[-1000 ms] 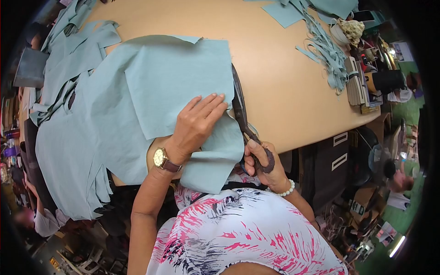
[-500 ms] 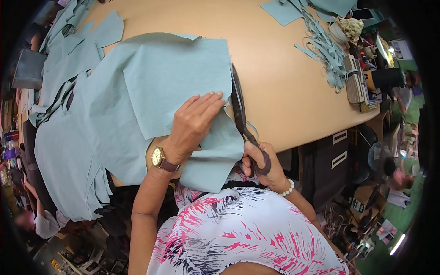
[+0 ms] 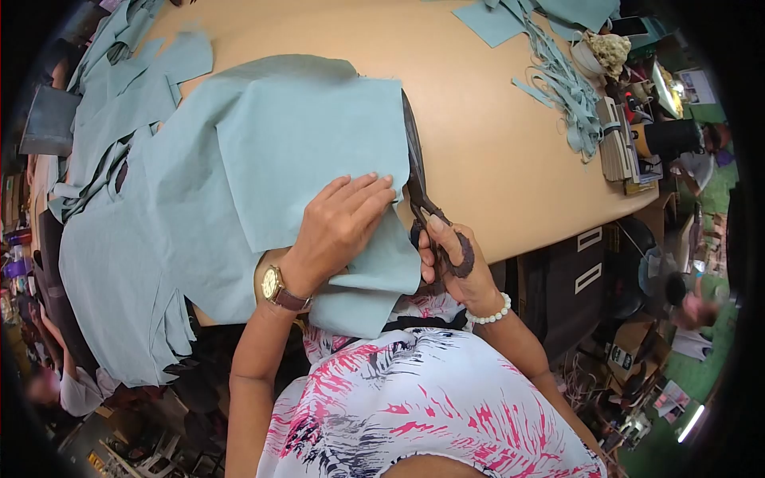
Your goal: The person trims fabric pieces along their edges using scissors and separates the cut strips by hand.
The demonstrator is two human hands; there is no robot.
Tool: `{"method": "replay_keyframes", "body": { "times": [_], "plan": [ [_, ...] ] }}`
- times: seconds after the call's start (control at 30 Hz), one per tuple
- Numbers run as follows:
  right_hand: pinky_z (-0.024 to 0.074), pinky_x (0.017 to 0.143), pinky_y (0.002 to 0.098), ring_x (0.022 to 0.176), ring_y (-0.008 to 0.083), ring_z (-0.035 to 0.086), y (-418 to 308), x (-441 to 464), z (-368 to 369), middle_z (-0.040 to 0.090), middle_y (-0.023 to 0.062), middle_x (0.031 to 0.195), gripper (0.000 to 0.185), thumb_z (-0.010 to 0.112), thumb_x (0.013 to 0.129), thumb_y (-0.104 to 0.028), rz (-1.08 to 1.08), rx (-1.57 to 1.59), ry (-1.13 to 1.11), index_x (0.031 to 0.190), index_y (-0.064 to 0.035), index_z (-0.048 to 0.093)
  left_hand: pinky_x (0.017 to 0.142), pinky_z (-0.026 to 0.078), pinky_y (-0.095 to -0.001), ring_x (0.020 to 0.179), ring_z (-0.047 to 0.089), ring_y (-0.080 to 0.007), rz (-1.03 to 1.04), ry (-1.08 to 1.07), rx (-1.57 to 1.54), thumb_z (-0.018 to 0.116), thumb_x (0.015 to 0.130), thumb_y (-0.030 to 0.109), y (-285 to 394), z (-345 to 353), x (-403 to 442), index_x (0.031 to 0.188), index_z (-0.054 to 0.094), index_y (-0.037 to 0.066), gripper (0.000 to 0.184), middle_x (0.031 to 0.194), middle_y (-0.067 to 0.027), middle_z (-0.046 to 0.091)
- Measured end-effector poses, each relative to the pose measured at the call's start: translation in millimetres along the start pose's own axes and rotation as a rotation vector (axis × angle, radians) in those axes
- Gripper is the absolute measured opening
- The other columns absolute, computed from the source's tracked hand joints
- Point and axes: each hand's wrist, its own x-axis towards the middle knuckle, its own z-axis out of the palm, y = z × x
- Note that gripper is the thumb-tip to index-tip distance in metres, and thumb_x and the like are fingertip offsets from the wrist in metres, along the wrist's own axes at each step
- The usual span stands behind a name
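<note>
My left hand [image 3: 341,227] lies flat on a pale blue-green fabric piece [image 3: 311,131], fingers stretched toward its right edge. Dark scissors [image 3: 415,163] are in my right hand [image 3: 458,259], with thumb and fingers in the handles. Their long blades run along the fabric's right edge, pointing away from me. The fabric partly covers the blades, so I cannot tell how far apart they are. Below my left hand a flap of the same fabric [image 3: 358,307] hangs over the table's front edge. More of the cloth [image 3: 119,255] spreads to the left and drapes down.
On the tan table [image 3: 494,151], a heap of thin fabric strips [image 3: 566,95] lies at the far right. Beside it are a stack of books [image 3: 617,143] and a white bowl [image 3: 587,57]. Fabric pieces [image 3: 187,56] lie far left. Another person [image 3: 68,374] is at the lower left.
The fabric's right edge and the blades have shifted slightly right. My right hand has moved up a little and its handles have spread apart. My left hand has slid slightly toward me.
</note>
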Motion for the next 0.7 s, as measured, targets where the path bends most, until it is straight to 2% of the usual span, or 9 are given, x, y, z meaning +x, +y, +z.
{"method": "replay_keyframes", "body": {
  "times": [0.27,0.37,0.7],
  "plan": [
    [0.0352,0.039,0.0179,0.043,0.0054,0.043,4.0,0.7,1.6,0.043,-0.0012,0.057,0.031,0.060,0.084,-0.032,-0.026,-0.015,0.007,0.072,-0.0049,0.051,0.080,0.047,-0.0366,0.095,0.060,-0.0239,0.010,0.078,-0.020,0.061,0.072,0.003,-2.7,7.9,-2.2,0.093,0.059,0.003,0.021,0.100,-0.0094,0.063],
    [0.0346,0.039,0.0174,0.043,0.0048,0.042,3.6,1.4,1.5,0.043,-0.0019,0.056,0.031,0.060,0.085,-0.032,-0.038,-0.041,-0.002,0.072,-0.0050,0.051,0.081,0.047,-0.0377,0.096,0.060,-0.0270,0.012,0.080,-0.047,0.061,0.073,-0.001,-3.8,9.1,-3.3,0.095,0.058,0.002,0.023,0.103,-0.0114,0.062],
    [0.0325,0.038,0.0169,0.041,0.0040,0.044,9.1,5.4,-0.4,0.045,-0.0028,0.054,0.031,0.060,0.084,-0.033,-0.091,-0.135,0.004,0.071,-0.0062,0.052,0.077,0.049,-0.0359,0.092,0.061,-0.0277,0.030,0.166,-0.076,0.061,0.072,-0.002,-5.6,11.9,-6.0,0.094,0.059,0.001,0.023,0.099,-0.0122,0.063]
  ]
}}
